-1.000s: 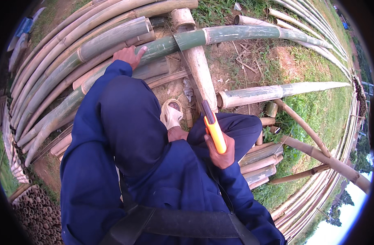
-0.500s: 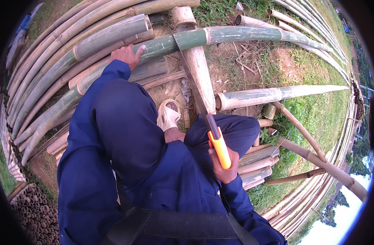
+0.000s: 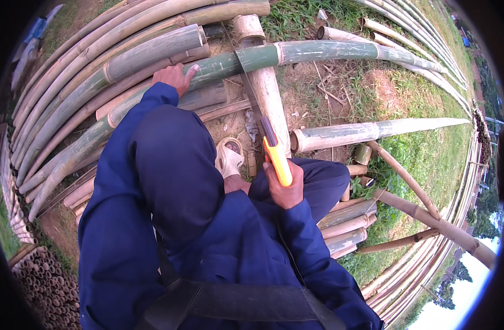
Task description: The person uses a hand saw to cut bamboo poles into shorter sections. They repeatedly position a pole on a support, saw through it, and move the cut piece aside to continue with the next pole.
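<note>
A long green bamboo pole (image 3: 329,50) lies crosswise in front of me, resting over a thick pale bamboo support (image 3: 271,99). My left hand (image 3: 175,77) lies over the pole left of the support, thumb apart; its other fingers bend over the far side. My right hand (image 3: 286,188) is wrapped round the orange and dark handle of a hand saw (image 3: 251,94). The blade crosses the green pole just left of the support, its tip reaching beyond the far side. How deep the blade sits in the pole, I cannot tell.
Many bamboo poles (image 3: 125,30) lie stacked at the left. Another pole (image 3: 340,133) points right from beside the support. Short bamboo pieces (image 3: 348,217) lie by my right knee, near a slanted bamboo frame (image 3: 409,212). My sandalled foot (image 3: 230,157) stands below the saw.
My right hand has pushed the saw forward, away from me and slightly left, so more blade reaches past the pole. My left hand stays on the pole.
</note>
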A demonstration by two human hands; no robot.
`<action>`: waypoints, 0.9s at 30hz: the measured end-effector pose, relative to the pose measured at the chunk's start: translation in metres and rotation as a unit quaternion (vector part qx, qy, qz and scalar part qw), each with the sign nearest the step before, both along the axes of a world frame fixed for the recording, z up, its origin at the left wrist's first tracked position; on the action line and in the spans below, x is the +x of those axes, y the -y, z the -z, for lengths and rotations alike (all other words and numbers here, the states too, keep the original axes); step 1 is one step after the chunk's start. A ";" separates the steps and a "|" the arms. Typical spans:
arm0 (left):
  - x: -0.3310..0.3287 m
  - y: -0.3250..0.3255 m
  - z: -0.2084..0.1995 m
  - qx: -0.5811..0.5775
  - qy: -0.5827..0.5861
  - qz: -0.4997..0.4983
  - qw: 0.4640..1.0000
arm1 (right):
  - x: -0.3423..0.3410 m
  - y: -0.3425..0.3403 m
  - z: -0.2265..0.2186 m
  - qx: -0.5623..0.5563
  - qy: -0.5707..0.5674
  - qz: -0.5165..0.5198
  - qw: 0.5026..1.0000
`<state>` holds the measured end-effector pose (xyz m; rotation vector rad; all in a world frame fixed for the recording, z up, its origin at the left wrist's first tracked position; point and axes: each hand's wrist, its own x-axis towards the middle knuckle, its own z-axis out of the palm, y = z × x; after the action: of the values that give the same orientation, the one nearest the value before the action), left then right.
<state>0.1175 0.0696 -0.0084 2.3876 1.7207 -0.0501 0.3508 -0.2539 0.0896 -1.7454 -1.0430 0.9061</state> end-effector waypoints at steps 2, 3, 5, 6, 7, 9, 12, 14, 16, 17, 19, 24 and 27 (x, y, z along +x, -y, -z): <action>-0.011 0.003 -0.001 0.010 -0.006 0.006 1.000 | -0.003 -0.001 0.010 -0.010 -0.012 -0.007 1.000; -0.012 0.003 -0.002 0.008 -0.009 0.008 1.000 | -0.003 0.007 -0.002 -0.009 -0.019 -0.009 1.000; -0.012 0.004 -0.001 0.002 -0.017 0.003 1.000 | 0.007 0.054 -0.025 -0.028 0.003 -0.024 0.999; -0.008 0.003 -0.005 0.000 -0.023 0.003 1.000 | 0.011 0.069 -0.038 -0.014 0.014 -0.033 0.999; -0.006 0.006 -0.006 -0.007 -0.029 0.002 1.000 | 0.012 0.076 -0.042 -0.011 0.029 -0.024 0.999; -0.003 0.002 -0.006 -0.030 -0.026 -0.004 0.999 | 0.011 0.058 -0.044 -0.071 -0.001 -0.017 0.997; -0.001 -0.001 -0.007 -0.025 -0.020 -0.005 0.999 | 0.004 0.010 -0.006 -0.022 0.002 -0.014 1.000; -0.007 0.001 -0.006 -0.006 -0.028 0.005 1.000 | 0.000 0.013 -0.001 -0.030 -0.008 -0.017 0.999; -0.011 0.003 0.000 0.019 -0.025 0.009 0.999 | -0.002 0.058 -0.023 -0.007 0.005 -0.006 1.000; -0.009 0.004 0.000 0.019 -0.027 0.006 0.999 | 0.000 0.069 -0.033 0.004 0.015 -0.004 1.000; -0.008 0.003 -0.002 0.018 -0.032 0.000 0.999 | 0.006 0.062 -0.034 -0.027 0.009 -0.014 0.999; -0.003 -0.004 -0.007 -0.006 -0.027 0.010 1.000 | 0.000 0.004 0.002 -0.010 -0.011 -0.001 1.000; -0.014 0.001 -0.001 -0.007 -0.026 0.019 0.999 | 0.001 0.039 -0.010 -0.032 0.005 -0.021 0.999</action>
<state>0.1038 0.0684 -0.0071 2.4299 1.6930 -0.1307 0.3523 -0.2930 0.0993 -1.7877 -1.0703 0.9664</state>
